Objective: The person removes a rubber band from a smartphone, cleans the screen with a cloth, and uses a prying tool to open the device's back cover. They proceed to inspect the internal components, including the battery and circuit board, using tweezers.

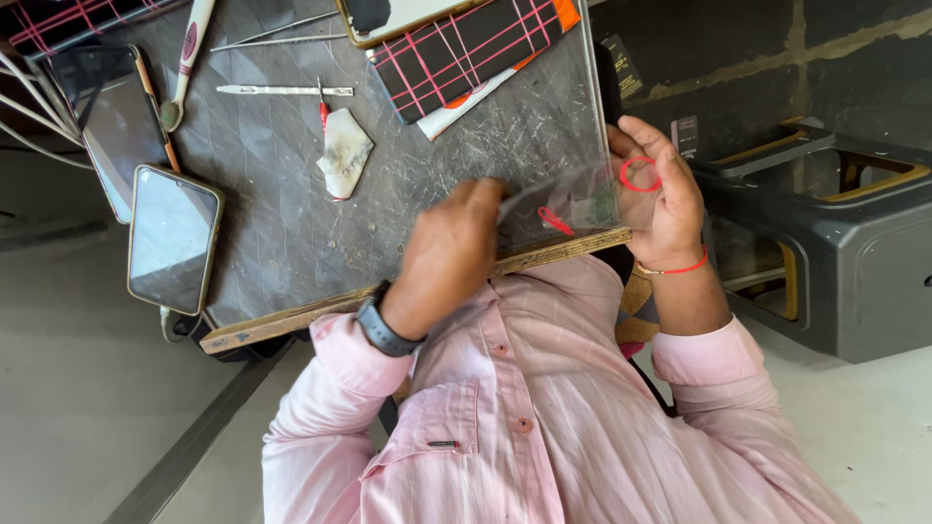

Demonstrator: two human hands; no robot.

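Both hands hold a thin clear sheet point(575, 197) with a red ring and a red tab on it, just above the near edge of the worktable point(291, 233). My left hand point(449, 254), with a dark watch on its wrist, pinches the sheet's left end. The sheet's right end rests against the palm and fingers of my right hand point(663, 199), which wears a red thread at the wrist. The sheet is tilted and partly see-through, so the table shows behind it.
On the scratched grey table lie a phone point(173, 239), a second screen point(115, 128), tweezers point(283, 90), a small red-handled tool point(323, 113), a white rag point(345, 152) and a black pack with pink lines point(466, 50). A dark grey plastic stool point(825, 252) stands at the right.
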